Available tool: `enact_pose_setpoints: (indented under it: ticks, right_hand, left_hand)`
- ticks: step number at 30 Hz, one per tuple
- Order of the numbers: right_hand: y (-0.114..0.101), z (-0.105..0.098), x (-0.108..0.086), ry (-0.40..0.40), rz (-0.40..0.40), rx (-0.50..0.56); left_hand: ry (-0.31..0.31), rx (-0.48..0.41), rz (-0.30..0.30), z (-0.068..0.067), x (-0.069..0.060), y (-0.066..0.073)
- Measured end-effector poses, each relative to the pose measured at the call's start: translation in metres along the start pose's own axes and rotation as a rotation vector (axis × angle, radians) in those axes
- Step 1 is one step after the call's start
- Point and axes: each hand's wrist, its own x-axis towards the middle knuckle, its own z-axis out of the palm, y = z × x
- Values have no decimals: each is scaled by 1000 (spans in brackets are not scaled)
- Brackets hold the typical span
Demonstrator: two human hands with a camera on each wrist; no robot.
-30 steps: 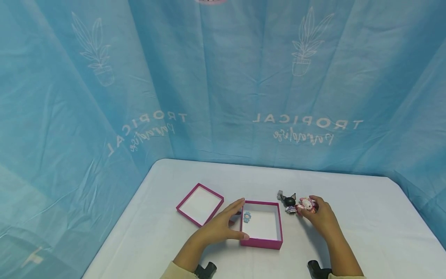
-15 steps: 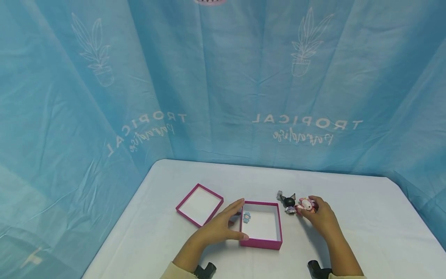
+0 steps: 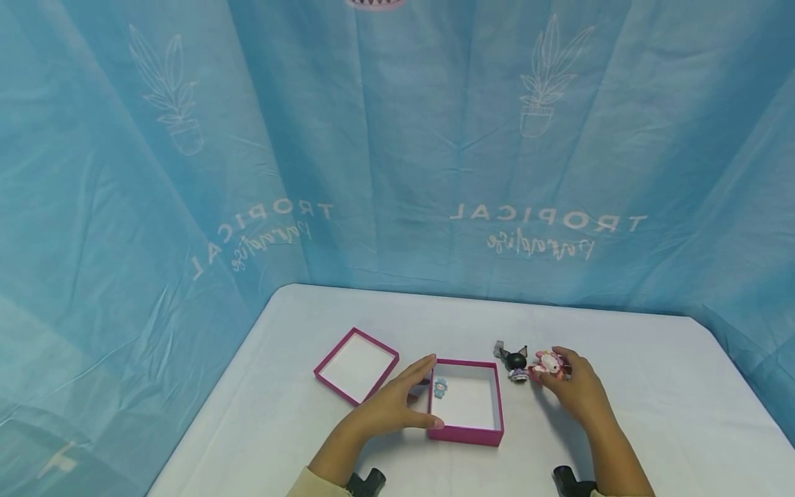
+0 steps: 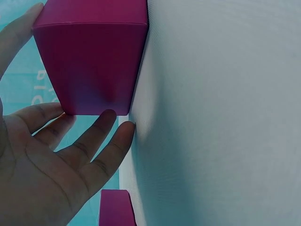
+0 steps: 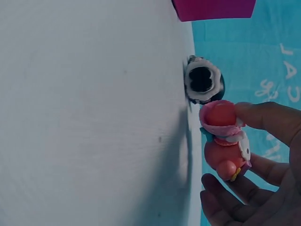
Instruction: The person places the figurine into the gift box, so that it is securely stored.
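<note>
With thumb and fingers my left hand [image 3: 388,407] spans the left side of an open magenta box [image 3: 466,433]. In the left wrist view the thumb is at one end of the box wall and fingertips touch the far end; the other fingers are spread. A small blue figurine [image 3: 440,388] lies inside the box at the left. My right hand [image 3: 579,388] pinches a pink-and-white figurine [image 3: 549,364], shown in the right wrist view as a pink toy [image 5: 225,136] between thumb and fingers. Beside it, a black-headed figurine [image 3: 515,361] lies on the table.
The magenta-rimmed box lid [image 3: 357,366] lies inside-up left of the box, partly behind my left hand. A small grey piece [image 3: 499,347] is by the black-headed figurine. The white table [image 3: 652,386] is backed by a blue printed curtain [image 3: 397,152].
My right hand and the pink-and-white figurine have shifted very slightly to the right. The figurine appears a little turned. My left hand and the box stay put.
</note>
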Motion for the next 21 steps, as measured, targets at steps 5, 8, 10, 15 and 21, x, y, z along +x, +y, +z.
enact_pose_setpoints:
  ticks: [5, 8, 10, 15, 21]
  right_hand:
    - [-3, -4, -3, 34, -41, -1]
    - [-4, -5, -4, 47, -63, -3]
    - [-5, -6, -5, 59, -74, -3]
    - [-12, -8, -10, 101, -100, 5]
    - [-23, -9, -16, 135, -167, 9]
  left_hand:
    - [0, 11, 1, 0, 0, 0]
    - [0, 12, 0, 0, 0, 0]
    - [1, 12, 0, 0, -1, 0]
    - [0, 7, 3, 0, -1, 0]
    - [2, 12, 5, 0, -1, -2]
